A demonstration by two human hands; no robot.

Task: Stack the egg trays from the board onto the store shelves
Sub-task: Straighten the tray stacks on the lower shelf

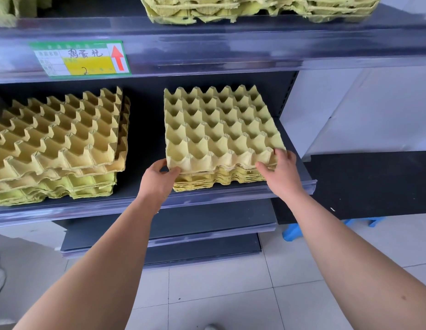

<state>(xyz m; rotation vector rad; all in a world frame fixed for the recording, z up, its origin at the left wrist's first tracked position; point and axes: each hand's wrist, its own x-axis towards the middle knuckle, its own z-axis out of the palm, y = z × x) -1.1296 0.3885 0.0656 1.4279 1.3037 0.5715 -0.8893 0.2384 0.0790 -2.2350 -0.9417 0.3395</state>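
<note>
Item: pale yellow moulded-pulp egg tray, square, with rows of peaked cups, open side up. Location: middle shelf of a dark metal store unit, right half, lying as the top piece on a low stack of yellow pulp trays. Its near edge sits slightly proud of the trays beneath; whether it is fully nested cannot be told.

Left hand: grips the tray's near-left corner, with the thumb at the upper edge and the fingers curled below.

Right hand: grips the near-right corner, with the fingers laid over the rim and the thumb along the front edge. Both forearms are bare and reach in from below.

Same shelf, left half: a taller, uneven stack of yellow pulp trays, with its upper pieces skewed against the lower ones, well apart from the held tray.

Shelf above: further ragged-edged yellow trays. On its clear plastic front rail is a green-bordered price label with handwritten characters, a yellow panel and a red upward arrow.

Below: two shallower dark shelves.

To the right: a black flat board resting on blue plastic stools, with white wall behind it.

Floor: pale grey tiles.
</note>
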